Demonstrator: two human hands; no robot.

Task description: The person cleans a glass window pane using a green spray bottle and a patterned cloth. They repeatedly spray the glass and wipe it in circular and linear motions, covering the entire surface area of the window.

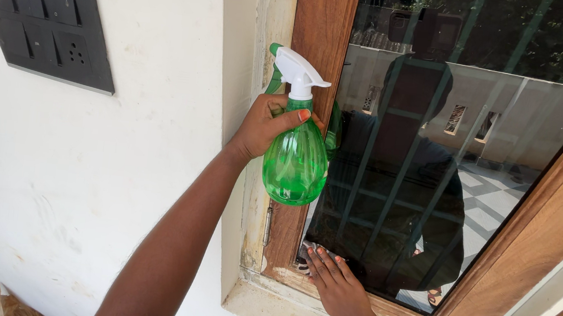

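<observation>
My left hand [267, 125] is raised and shut around the neck of a green see-through spray bottle [295, 159] with a white trigger head, whose nozzle points at the window glass [431, 194]. My right hand [338, 282] lies flat, fingers spread, at the lower left corner of the pane. It presses a small patterned cloth [305, 251] against the glass; the hand hides most of the cloth. The glass sits in a brown wooden window frame [321, 16].
A black switch panel [45, 15] is mounted on the white wall at the upper left. Below the window runs a worn pale sill [266, 303]. The pane reflects a person and window bars. More wooden frame [553, 228] slants up on the right.
</observation>
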